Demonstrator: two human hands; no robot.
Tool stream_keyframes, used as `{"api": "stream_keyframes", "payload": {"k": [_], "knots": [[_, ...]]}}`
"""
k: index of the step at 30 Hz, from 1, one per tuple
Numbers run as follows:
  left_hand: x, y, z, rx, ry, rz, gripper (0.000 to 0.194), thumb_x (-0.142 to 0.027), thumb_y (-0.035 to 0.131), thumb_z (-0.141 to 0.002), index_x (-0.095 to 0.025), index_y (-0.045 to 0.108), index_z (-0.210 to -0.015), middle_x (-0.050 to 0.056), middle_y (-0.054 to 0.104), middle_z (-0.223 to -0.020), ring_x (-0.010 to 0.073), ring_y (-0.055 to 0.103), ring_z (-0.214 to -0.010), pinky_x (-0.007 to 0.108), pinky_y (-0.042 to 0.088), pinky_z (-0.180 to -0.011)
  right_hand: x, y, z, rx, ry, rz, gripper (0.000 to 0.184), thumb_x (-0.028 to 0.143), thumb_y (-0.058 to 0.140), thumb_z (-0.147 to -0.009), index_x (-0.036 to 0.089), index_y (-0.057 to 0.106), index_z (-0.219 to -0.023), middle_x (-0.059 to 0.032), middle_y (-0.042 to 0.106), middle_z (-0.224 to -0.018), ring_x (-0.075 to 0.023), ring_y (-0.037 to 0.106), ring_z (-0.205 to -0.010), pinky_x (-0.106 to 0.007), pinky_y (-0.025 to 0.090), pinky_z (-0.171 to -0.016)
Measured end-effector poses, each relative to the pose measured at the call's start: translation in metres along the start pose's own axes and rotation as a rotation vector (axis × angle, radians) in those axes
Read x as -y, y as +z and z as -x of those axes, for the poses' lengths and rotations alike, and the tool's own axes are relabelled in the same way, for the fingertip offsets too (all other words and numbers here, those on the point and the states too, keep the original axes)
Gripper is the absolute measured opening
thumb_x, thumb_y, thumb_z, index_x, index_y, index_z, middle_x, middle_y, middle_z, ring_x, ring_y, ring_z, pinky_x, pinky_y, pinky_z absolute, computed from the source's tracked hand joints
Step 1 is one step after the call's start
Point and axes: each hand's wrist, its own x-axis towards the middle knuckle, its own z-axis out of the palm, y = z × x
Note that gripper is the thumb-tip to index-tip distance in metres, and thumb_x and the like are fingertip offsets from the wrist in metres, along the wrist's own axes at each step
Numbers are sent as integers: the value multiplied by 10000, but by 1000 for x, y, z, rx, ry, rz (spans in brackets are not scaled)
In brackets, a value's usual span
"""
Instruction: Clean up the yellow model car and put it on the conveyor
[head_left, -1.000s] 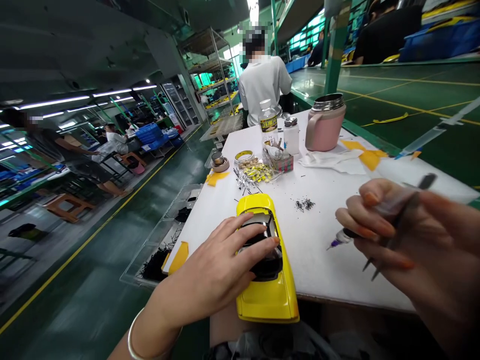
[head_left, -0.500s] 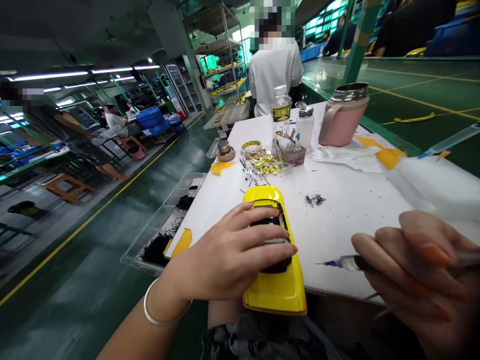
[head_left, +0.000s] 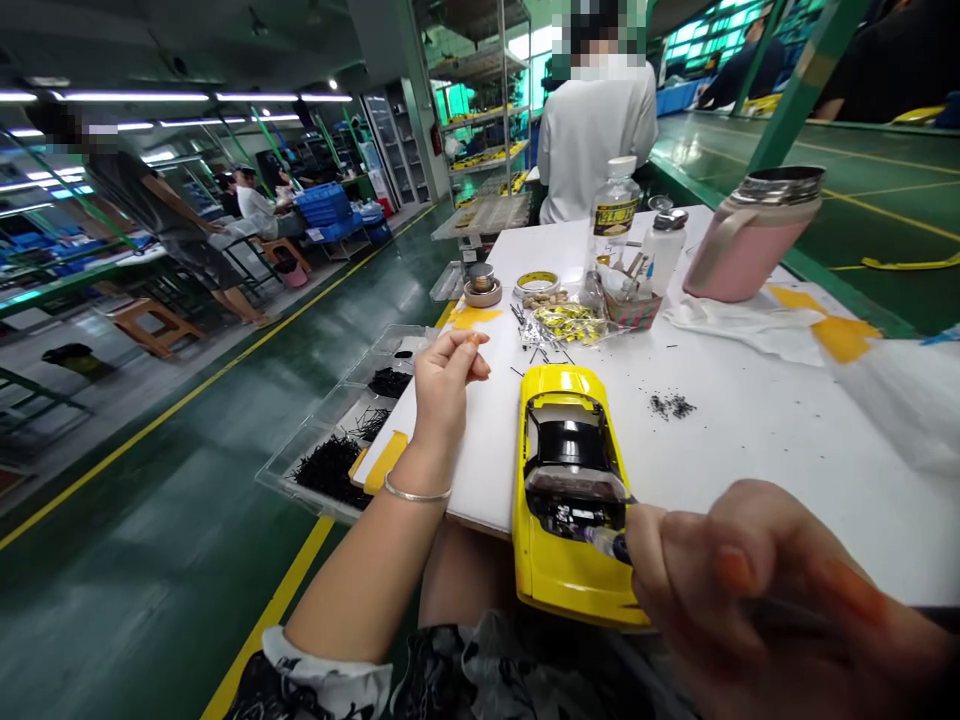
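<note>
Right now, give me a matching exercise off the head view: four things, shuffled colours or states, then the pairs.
Column 1
1. mug
2. left hand
3. model car
4. right hand

Column 2
A. yellow and black
B. holding a slim tool that points in at the model car
C. pink, with a metallic rim
D. curled, apart from the model car

Pairs: 1-C, 2-D, 3-A, 4-B

both hands [head_left: 444, 385] [head_left: 750, 585] curled, well apart
</note>
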Motion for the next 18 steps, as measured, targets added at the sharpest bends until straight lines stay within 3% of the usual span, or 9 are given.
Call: {"api": "stream_keyframes", "payload": {"k": [4, 12, 18], "knots": [[-7, -1, 8, 40, 9, -33, 166, -318, 683, -841, -157, 723, -838, -34, 589, -563, 70, 543, -516, 181, 466, -550, -1, 5, -4, 114, 59, -49, 246, 462, 535, -969, 273, 659, -871, 20, 328, -549, -148, 348, -565, -286, 306, -523], [-14, 7, 13, 135, 83, -140, 190, -348, 694, -836, -163, 732, -814, -25, 617, -589, 77, 552, -512, 200, 464, -531, -2, 17, -13, -3, 64, -6, 255, 450, 587, -925, 261, 644, -764, 24, 328, -497, -134, 328, -506, -286, 261, -478], [-14, 4, 14, 165, 109, -201, 181, -333, 668, -862, -164, 724, -832, -27, 619, -602, 84, 574, -525, 205, 464, -538, -6, 17, -13, -20, 53, -12, 255, 430, 574, -927, 258, 649, -753, 20, 336, -495, -136, 334, -507, -285, 274, -478]]}}
